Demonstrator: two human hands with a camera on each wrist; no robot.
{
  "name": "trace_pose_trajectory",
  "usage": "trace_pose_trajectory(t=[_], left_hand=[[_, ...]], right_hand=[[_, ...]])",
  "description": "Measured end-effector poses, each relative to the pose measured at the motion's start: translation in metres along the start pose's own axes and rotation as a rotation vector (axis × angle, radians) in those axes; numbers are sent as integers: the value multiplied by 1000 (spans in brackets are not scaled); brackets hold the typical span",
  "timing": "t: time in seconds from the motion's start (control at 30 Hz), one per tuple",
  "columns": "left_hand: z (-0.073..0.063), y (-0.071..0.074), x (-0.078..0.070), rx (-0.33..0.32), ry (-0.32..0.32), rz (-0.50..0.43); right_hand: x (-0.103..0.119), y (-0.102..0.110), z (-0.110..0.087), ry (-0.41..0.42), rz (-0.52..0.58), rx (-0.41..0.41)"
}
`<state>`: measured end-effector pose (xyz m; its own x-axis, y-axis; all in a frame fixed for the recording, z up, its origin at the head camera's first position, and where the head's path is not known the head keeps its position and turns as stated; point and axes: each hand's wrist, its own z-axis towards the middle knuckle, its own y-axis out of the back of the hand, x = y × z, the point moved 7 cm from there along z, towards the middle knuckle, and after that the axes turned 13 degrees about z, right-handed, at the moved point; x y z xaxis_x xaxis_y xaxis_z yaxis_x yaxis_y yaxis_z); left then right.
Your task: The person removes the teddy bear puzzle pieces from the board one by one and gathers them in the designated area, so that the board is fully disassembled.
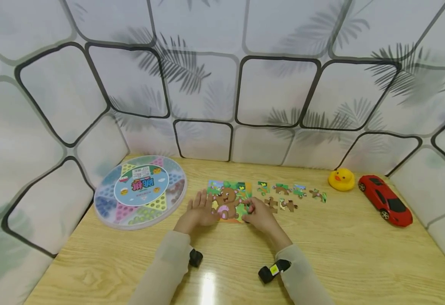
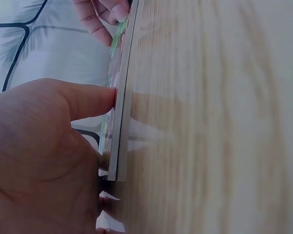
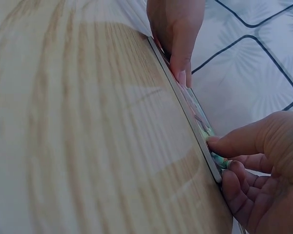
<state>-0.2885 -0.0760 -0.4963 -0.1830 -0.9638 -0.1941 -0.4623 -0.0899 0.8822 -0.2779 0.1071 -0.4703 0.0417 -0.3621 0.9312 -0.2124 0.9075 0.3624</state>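
Observation:
A jigsaw puzzle [image 1: 226, 199] with a brown bear picture lies on the wooden table, its thin board edge [image 2: 120, 112] seen side-on in the left wrist view. My left hand [image 1: 200, 209] rests at its left side, fingers extended, with the thumb [image 2: 95, 101] touching the picture near the front edge. At the right side, my right hand [image 1: 261, 216] has its thumb and curled fingers around a small green and orange puzzle piece [image 3: 219, 160], right at the board. Most of that piece is hidden by the fingers. Several loose puzzle pieces [image 1: 281, 189] lie to the right.
A round Chinese checkers board [image 1: 176, 180] in packaging lies at the left. A yellow rubber duck [image 1: 341, 179] and a red toy car [image 1: 385, 200] stand at the right. Behind the table [image 1: 352, 254] hangs a patterned white cloth [image 1: 203, 93].

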Motion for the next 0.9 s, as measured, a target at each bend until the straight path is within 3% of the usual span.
trace_pose_trajectory(t=[0.2,0.43,0.7,0.9], left_hand=[[2,-2,0,-2,-2,1],[0,2,-3,8,1,6],[-6,7,-6,19,-4,5],[-1,2,-1,14,-2,23]], right_hand=[[-1,-1,-1,-5,-69,-23],[5,-7,-1,46,-208,4],[1,-5,2,33,-116,71],[-1,-4,3,48,-67,45]])
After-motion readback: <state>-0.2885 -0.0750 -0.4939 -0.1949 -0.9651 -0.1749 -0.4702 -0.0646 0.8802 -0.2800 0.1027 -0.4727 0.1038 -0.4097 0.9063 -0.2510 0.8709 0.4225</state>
